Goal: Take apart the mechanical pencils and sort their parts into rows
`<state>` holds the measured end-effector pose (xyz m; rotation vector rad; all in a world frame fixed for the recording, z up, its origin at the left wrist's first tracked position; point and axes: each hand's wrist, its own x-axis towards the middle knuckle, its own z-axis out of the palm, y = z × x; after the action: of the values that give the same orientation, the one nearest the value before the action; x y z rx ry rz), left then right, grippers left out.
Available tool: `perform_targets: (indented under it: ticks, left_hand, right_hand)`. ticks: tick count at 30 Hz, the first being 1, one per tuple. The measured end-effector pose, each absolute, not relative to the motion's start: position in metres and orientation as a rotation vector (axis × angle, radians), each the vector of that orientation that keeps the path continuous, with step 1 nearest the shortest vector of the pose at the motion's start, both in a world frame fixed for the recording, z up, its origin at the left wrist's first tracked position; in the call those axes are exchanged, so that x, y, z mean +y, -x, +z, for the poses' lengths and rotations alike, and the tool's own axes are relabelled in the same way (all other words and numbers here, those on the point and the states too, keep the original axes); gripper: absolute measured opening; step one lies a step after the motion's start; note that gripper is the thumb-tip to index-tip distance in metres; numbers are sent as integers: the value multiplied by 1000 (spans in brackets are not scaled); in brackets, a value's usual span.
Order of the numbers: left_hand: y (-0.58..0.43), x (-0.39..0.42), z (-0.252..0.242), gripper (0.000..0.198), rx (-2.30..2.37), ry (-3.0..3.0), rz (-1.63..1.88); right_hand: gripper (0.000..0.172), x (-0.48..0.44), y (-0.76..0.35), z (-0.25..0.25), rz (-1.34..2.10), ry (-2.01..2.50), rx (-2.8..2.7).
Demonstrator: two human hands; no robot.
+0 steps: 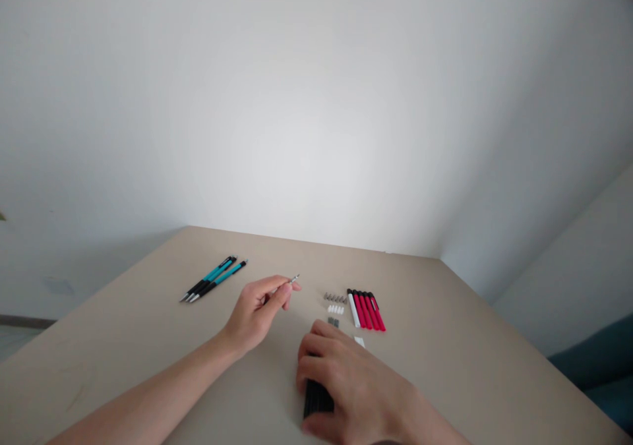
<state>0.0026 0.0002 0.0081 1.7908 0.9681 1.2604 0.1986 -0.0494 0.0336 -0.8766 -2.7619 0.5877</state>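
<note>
My left hand (257, 310) is raised a little above the middle of the table. Its thumb and fingers pinch a thin rod with a silver tip (295, 278), which looks like a pen refill; the rest is hidden in the hand. Nearer to me, my right hand (349, 379) reaches over black ridged pieces (316, 400), like pen grips or barrels, lying on the table. Its fingers are bent and the thumb stands apart from them, with the black pieces showing between. The hand covers most of these pieces, so their number is hidden.
Past my right hand lie rows of small springs (335, 298), white plastic parts (335, 310) and grey parts (333, 322). Right of them are several red pen barrels (366, 310) and a white piece (359, 341). Three blue-and-black pens (215, 279) lie left. A wall (306, 135) borders the table (435, 366).
</note>
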Motion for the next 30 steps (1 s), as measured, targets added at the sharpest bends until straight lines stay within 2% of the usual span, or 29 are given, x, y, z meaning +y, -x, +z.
perform_targets:
  ticks: [5, 10, 15, 20, 26, 30]
  left_hand:
    - [-3, 0, 9, 36, 961, -1799, 1272]
    - [-1, 2, 9, 34, 940, -1784, 1246]
    - [2, 1, 11, 37, 681, -1917, 894]
    - [2, -4, 8, 31, 518, -2050, 506]
    - [1, -8, 11, 28, 505, -2031, 371]
    - [1, -9, 12, 26, 505, -1990, 364]
  right_hand:
    - [25, -48, -198, 32, 611, 841, -2744]
    - [16, -42, -211, 37, 567, 870, -2665]
    - [6, -34, -235, 44, 540, 1222, -2633]
    - [3, -33, -244, 45, 640, 1379, -2743]
    - [14, -34, -239, 42, 713, 1508, -2777]
    - [15, -33, -236, 41, 720, 1527, -2793]
